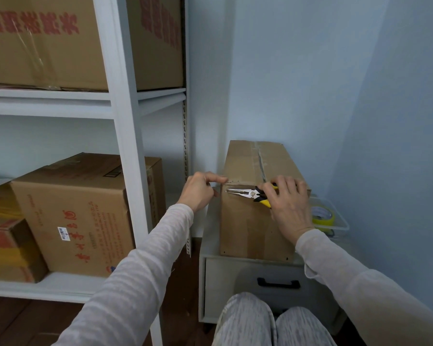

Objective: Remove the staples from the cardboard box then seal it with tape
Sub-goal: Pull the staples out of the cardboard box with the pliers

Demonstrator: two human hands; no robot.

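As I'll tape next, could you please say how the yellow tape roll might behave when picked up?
The tape roll is a hollow ring, so probably light and easy to hook. It seems to lie flat in the clear tray, so it likely won't roll unless stood on edge.

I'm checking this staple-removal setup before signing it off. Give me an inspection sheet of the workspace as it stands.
Surface: grey drawer cabinet, its top carries the cardboard box.
Job's things: box stands on the cabinet; pliers tip at its near top edge; yellow tape roll to its right.
Clutter: clear tray holding the tape roll.
Grippers: left hand pinches the box's top left corner; right hand grips the pliers.
Cables: nothing seen.
Surroundings: white shelf rack with stored boxes at left; blue wall behind.
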